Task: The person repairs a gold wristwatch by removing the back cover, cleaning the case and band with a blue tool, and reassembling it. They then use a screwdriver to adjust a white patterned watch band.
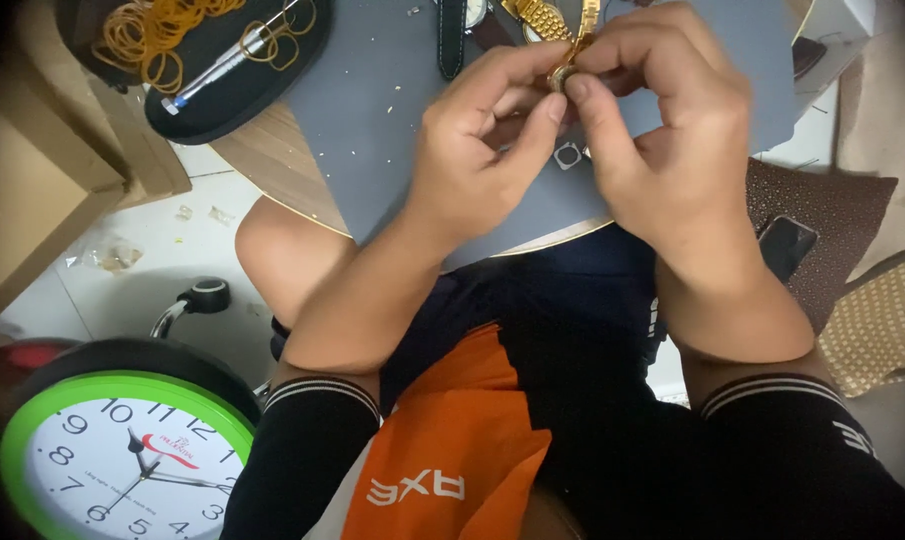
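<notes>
Both my hands meet above the grey mat (pixel 372 110) on a round wooden table. My left hand (pixel 477 150) and my right hand (pixel 662 140) pinch a small gold wristwatch (pixel 564 72) between thumbs and fingertips, its gold link band (pixel 585 22) hanging up toward the top edge. The watch body is mostly hidden by my fingers. A small square grey part (pixel 568 155) lies on the mat just under my hands.
A dark strap (pixel 451 35) and other watches lie at the mat's far edge. A black tray (pixel 222 55) with rubber bands and a pen-like tool sits top left. A green-rimmed wall clock (pixel 122 460) lies bottom left, a phone (pixel 787 245) on a brown cushion at right.
</notes>
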